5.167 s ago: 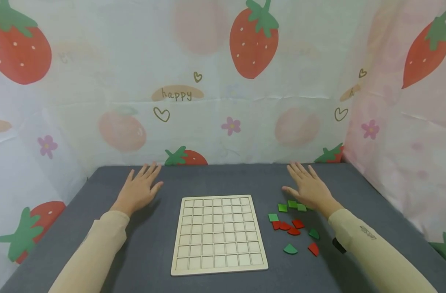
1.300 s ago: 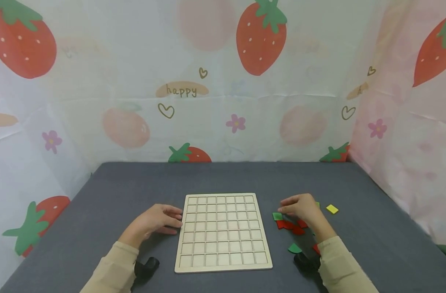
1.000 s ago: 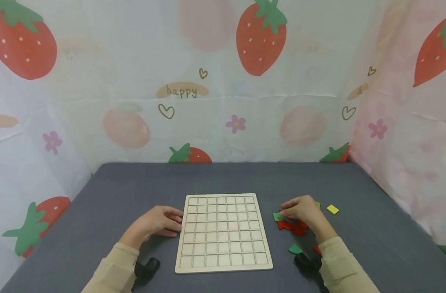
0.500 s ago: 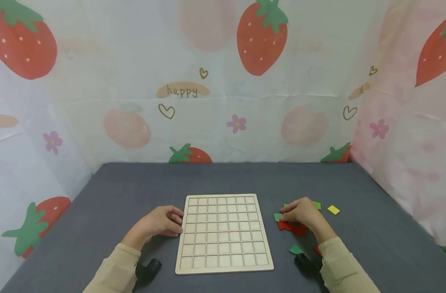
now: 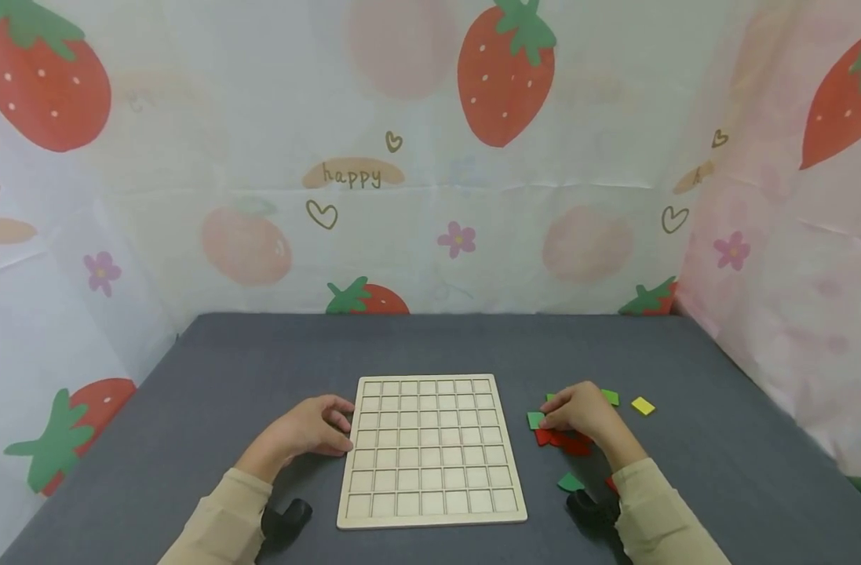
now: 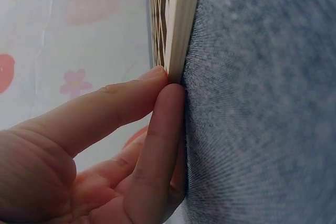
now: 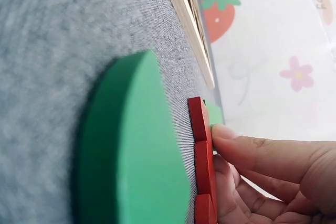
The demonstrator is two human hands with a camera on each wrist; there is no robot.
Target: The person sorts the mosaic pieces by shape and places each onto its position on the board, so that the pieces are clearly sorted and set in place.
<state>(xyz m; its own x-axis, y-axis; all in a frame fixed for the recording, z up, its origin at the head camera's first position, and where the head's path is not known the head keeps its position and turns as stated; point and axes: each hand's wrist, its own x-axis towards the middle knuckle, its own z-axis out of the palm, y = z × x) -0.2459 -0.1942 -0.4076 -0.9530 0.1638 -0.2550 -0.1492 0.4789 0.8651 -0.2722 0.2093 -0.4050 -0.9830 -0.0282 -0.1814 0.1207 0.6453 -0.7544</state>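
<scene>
A pale wooden grid board lies flat on the dark table. My left hand is at its left side; in the left wrist view thumb and index finger pinch the board's edge. On the right, my right hand is bent low over a cluster of small tiles. Its fingertips are right at a green square tile, beside several red pieces lying close together. In the right wrist view the thumb overlaps the red row; I cannot tell whether it grips a tile. The palm hides part of the cluster.
Nearer me lies a green rounded piece, large in the right wrist view. A red piece shows partly beside the right sleeve. Light green tiles and a yellow tile lie behind the right hand. A strawberry-print cloth encloses the table.
From lying stretched out wide on the table, both hands have come in, left to the board and right to the tiles. Lately the right fingertips have lowered slightly beside the green square.
</scene>
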